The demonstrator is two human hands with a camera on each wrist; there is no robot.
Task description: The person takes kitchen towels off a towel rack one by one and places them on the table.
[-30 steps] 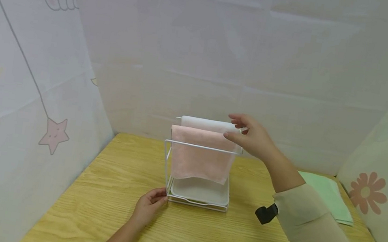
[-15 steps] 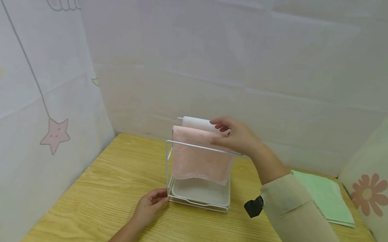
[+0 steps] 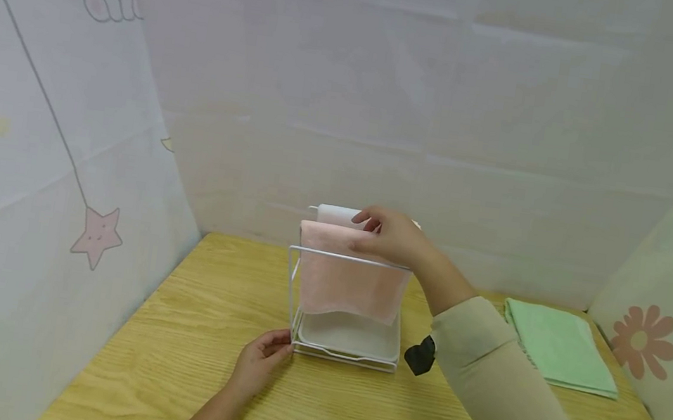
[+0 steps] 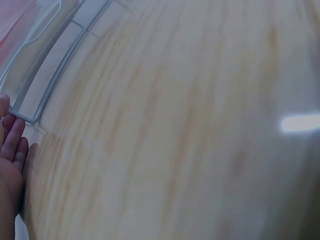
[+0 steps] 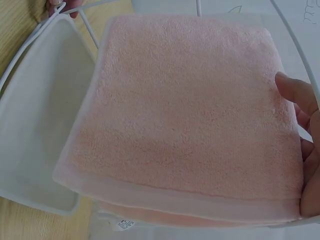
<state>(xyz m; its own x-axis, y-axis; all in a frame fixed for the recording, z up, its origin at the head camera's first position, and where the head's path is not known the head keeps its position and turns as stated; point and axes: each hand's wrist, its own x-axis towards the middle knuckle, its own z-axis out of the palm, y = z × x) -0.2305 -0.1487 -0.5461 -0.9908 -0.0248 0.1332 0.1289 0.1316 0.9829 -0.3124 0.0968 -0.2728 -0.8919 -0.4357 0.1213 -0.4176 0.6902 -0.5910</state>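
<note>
Presently, pink towel [image 5: 195,115]: draped over the upper part of the white rack [image 3: 330,255].
My left hand [image 3: 257,364]: thumb and fingers pinching the rack's near-left base corner, likely to steady it.
My right hand [image 3: 395,238]: forearm slanting up leftward, thumb before the towel's top, fingers behind; whether they pinch, I cannot tell.

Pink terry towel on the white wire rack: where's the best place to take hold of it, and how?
Probably pinch the top fold of the pink terry towel from above, thumb on the near face. It hangs draped there, so its upper edge stands exposed, while the front bar of the white wire rack crosses before it lower down, likely hampering a straight-on approach.
</note>
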